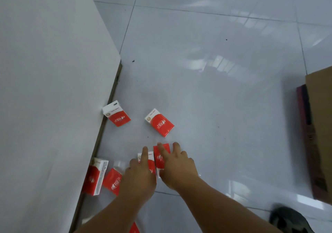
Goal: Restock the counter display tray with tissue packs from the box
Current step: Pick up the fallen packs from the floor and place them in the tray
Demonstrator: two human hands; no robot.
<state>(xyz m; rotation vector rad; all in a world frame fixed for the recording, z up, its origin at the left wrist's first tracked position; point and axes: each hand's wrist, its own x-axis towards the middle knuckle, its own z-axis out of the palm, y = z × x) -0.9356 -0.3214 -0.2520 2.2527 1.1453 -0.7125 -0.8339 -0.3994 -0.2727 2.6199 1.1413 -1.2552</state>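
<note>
Several red-and-white tissue packs lie scattered on the glossy tiled floor. One pack [116,113] rests against the white counter's edge, another [159,122] lies farther right. Two more [96,176] [112,181] sit by the counter at the lower left. My left hand [139,177] lies flat over a pack [150,161], index finger stretched out. My right hand [177,166] reaches over a neighbouring pack [160,155] with its fingers spread. Both hands touch the packs from above; neither visibly grips one. A cardboard box [320,135] stands at the right edge.
A white counter top [45,89] fills the left side, its edge running diagonally above the floor. A dark shoe [289,220] shows at the bottom right. Another red pack [134,228] peeks out at the bottom edge. Pale tiled floor [224,98] stretches between counter and box.
</note>
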